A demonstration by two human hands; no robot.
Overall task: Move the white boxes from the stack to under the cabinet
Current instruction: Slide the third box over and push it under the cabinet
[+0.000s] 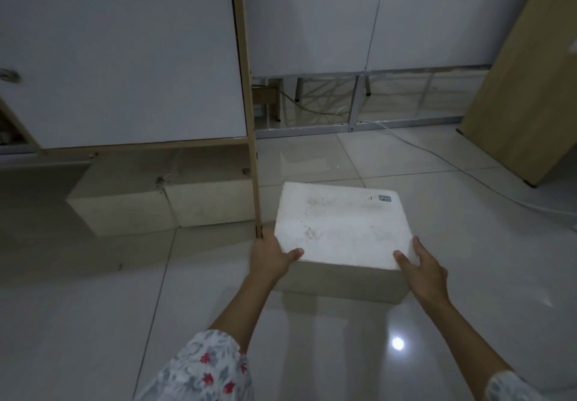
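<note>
A white box (342,222) with a small blue label at its far right corner rests on the tiled floor, just right of the cabinet's wooden side panel (249,98). My left hand (273,255) grips its near left corner, thumb on top. My right hand (420,265) holds the near right corner, thumb on the lid. Two more white boxes (125,204) (212,201) lie side by side under the cabinet (118,57), touching each other.
A white cable (462,169) runs across the floor at the right. A wooden board (527,88) leans at the far right. Metal legs and wires show beneath the white panels (343,16) behind. Glossy floor tiles (93,307) spread in front.
</note>
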